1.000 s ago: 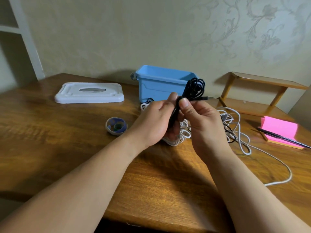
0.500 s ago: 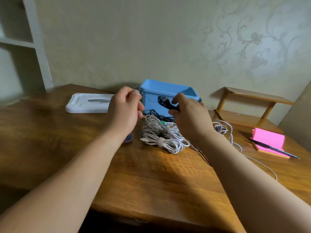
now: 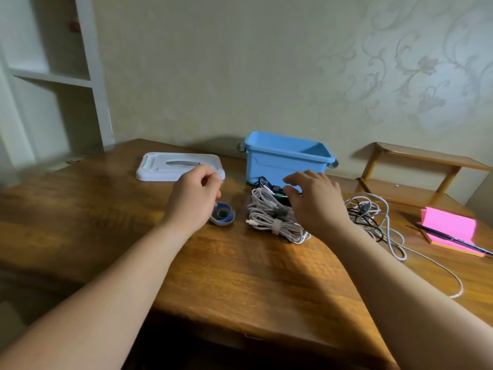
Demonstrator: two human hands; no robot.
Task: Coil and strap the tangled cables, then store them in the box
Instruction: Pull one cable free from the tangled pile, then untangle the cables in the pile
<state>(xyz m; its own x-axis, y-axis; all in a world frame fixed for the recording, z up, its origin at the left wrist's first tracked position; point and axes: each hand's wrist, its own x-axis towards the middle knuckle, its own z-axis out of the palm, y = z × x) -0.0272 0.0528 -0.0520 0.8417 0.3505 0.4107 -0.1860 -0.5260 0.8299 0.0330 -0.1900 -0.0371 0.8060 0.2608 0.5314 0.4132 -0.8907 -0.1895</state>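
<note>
No text, label, brand, number or sign can be read on anything here.

Wooden table (image 3: 240,276), floral wallpaper (image 3: 400,76)
</note>
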